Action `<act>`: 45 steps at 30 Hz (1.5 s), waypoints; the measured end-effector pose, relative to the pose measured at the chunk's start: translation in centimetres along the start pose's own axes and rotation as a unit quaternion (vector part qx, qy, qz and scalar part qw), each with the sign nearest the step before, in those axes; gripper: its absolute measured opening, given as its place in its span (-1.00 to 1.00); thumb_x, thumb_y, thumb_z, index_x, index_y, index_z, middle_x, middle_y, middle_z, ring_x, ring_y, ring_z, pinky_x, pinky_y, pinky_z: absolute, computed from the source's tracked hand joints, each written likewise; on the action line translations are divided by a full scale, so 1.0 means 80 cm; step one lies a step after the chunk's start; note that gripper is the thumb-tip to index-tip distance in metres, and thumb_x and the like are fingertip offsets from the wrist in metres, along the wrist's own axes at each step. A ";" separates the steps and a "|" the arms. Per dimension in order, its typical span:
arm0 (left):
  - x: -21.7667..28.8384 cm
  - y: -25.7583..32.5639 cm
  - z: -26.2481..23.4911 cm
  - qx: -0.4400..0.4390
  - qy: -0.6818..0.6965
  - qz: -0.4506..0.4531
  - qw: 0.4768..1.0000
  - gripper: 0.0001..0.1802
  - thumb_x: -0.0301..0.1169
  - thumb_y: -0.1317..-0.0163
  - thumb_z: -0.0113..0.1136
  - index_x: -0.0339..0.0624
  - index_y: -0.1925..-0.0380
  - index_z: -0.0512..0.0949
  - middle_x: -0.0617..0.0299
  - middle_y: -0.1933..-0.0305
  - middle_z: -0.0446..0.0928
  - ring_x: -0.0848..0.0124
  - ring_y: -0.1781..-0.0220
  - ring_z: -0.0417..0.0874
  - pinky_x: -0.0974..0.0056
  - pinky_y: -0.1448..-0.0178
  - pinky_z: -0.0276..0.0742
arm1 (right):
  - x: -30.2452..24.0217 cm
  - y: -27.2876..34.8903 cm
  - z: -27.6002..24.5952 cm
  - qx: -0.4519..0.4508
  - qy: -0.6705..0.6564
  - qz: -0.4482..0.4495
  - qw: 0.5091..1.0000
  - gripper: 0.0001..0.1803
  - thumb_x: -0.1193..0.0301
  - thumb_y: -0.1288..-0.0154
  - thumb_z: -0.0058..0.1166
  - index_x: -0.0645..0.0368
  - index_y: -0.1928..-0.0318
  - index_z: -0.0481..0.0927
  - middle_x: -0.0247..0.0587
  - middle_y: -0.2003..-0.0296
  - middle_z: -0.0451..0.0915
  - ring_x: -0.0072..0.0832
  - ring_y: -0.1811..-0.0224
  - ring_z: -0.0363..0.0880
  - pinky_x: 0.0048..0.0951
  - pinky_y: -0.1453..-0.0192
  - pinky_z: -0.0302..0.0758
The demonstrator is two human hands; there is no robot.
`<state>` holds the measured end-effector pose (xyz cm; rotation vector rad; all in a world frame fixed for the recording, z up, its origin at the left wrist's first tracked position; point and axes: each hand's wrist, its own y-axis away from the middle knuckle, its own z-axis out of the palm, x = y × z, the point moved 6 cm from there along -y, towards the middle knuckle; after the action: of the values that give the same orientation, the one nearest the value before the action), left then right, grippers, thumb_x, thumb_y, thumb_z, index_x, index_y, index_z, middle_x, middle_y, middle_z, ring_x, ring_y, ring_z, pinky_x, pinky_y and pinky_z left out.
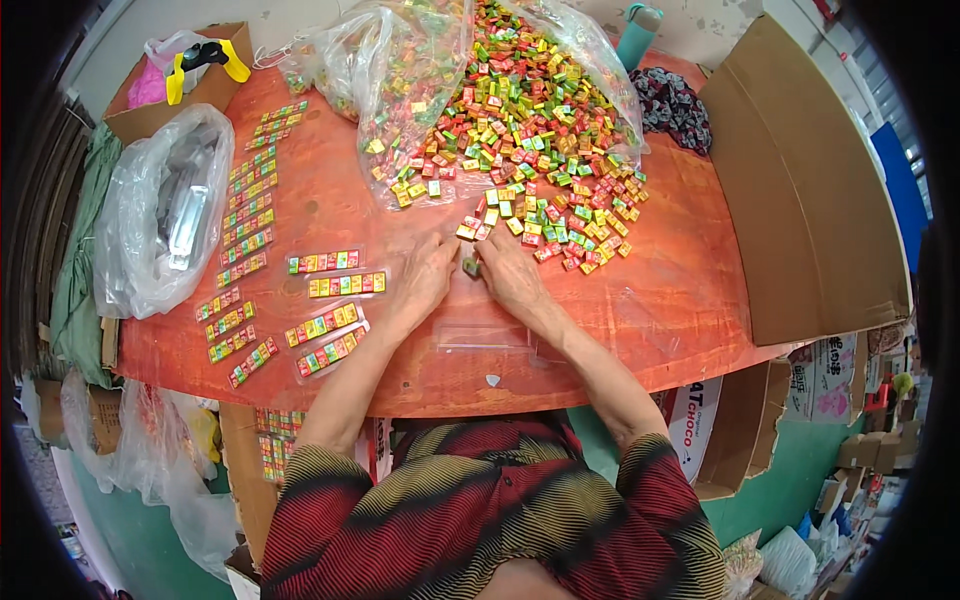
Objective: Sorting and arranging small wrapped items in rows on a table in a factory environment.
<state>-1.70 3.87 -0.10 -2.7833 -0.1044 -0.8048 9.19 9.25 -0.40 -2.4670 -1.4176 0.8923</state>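
My left hand [430,272] and my right hand [512,272] are close together at the near edge of a big heap of small colourful boxes [530,110]. Their curled fingers meet a few red-and-white small boxes [473,229]; the fingertips are partly hidden. A small dark green piece [471,267] shows beside my right thumb. Nearer to me, a clear plastic tray [485,338] lies between my forearms. Left of my left forearm, filled clear trays [347,285] each hold a row of the small boxes.
More filled rows [247,220] line the red table [690,310] at left. A clear bag [160,215] and an open carton [235,50] stand beyond them. Clear plastic sheeting [410,110] surrounds the heap. A large cardboard box [800,190], dark cloth [672,108] and teal bottle [638,38] are at right.
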 end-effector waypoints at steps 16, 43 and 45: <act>0.011 0.034 0.003 -0.068 0.114 -0.070 0.989 -0.71 -0.45 0.13 0.30 -0.22 0.33 0.54 0.08 0.37 0.39 0.13 0.26 0.49 0.16 0.16 0.41 | -0.011 0.024 -0.007 -0.125 -0.066 0.000 0.990 -0.73 0.57 -0.01 0.04 0.23 0.19 0.43 0.01 0.31 0.41 -0.08 0.23 0.43 -0.21 0.18 0.39; 0.068 0.004 0.039 -0.015 0.039 0.041 0.998 -0.71 -0.41 0.11 0.29 -0.12 0.30 0.53 0.08 0.30 0.32 0.12 0.20 0.47 0.10 0.17 0.43 | 0.023 0.045 -0.059 0.012 0.039 0.136 0.990 -0.86 0.55 -0.08 -0.11 0.29 0.31 0.43 0.05 0.35 0.41 -0.06 0.35 0.50 -0.17 0.38 0.47; 0.064 0.004 0.041 -0.013 0.047 0.037 0.998 -0.72 -0.41 0.10 0.28 -0.13 0.30 0.53 0.08 0.30 0.32 0.12 0.21 0.47 0.10 0.18 0.43 | 0.024 0.030 -0.064 0.027 0.016 0.132 0.991 -0.87 0.55 -0.07 -0.11 0.28 0.32 0.44 0.04 0.36 0.42 -0.07 0.34 0.50 -0.18 0.37 0.47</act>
<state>4.34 4.38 -0.15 -2.7495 0.0255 -0.9241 14.59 10.31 1.97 -2.6547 -1.0573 0.9192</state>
